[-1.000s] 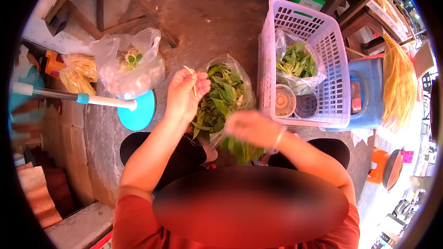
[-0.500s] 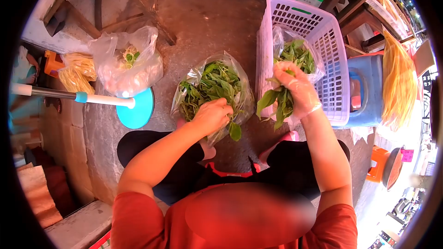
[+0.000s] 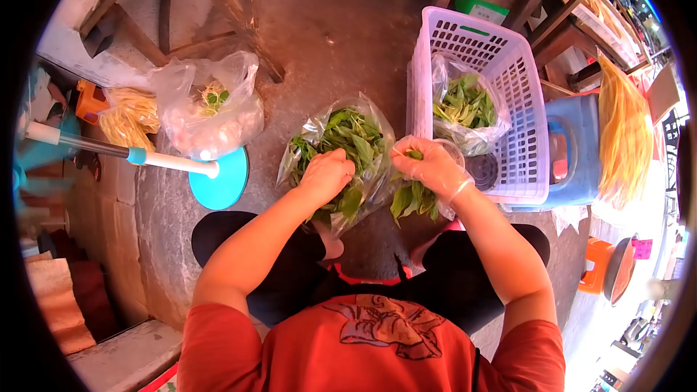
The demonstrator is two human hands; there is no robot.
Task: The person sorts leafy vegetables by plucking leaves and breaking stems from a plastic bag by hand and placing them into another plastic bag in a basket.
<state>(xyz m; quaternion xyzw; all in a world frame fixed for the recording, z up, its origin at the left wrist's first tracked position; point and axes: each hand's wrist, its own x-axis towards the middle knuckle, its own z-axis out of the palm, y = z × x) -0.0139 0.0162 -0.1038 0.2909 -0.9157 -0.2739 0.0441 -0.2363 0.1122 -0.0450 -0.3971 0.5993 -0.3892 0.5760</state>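
A clear plastic bag full of green leafy stems lies open on the floor between my feet. My left hand is closed over the bag's near left part, its fingers curled into the leaves; what it pinches is hidden. Just right of the bag, my right hand, in a thin clear glove, is closed round a small bunch of leafy stems, whose leaves hang below the fingers. Another bag of greens rests inside a pale purple plastic basket beyond my right hand.
A blue container stands right of the basket. At the left are a plastic bag with pale contents, a turquoise disc on a pole and bundled yellow strips. Wooden legs stand farther back.
My right hand has gone from the near side of the bag to beside the basket, then back toward the bag with a bunch. The thin yellow strip earlier in my left hand no longer shows.
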